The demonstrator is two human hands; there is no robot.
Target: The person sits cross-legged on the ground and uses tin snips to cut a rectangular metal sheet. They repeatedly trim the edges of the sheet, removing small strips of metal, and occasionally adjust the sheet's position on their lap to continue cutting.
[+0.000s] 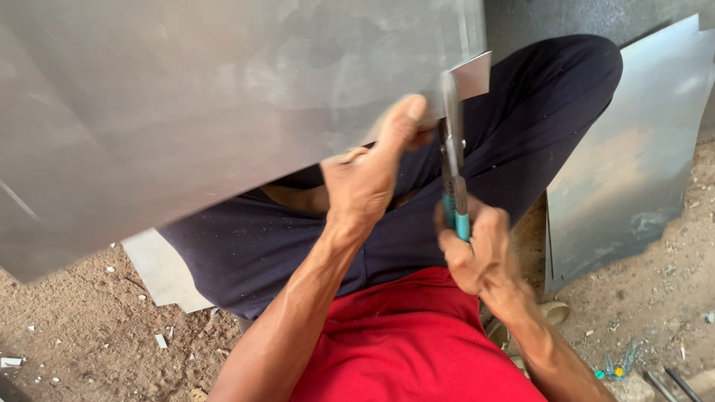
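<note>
Bare dirt floor in daylight

Dry brown sandy ground [82, 327] is strewn with small white chips; a curved grey metal sheet [633, 149] lies to the right, a pale flat offcut [164, 272] left.

This looks like a rough outdoor metal workshop, the kind set up on bare ground rather than at a bench. The floor is packed dirt [82, 327] strewn with small pale scraps [161, 341] and grit. Large sheets of thin grey metal lie about: one big sheet [186, 104] across the person's lap, another sheet [633, 156] leaning at the side, a smaller offcut [164, 272] flat on the ground. Tin snips [453, 160] with teal handles are at work on the metal (a second teal-handled tool [614, 366] lies in the dirt nearby).
</note>
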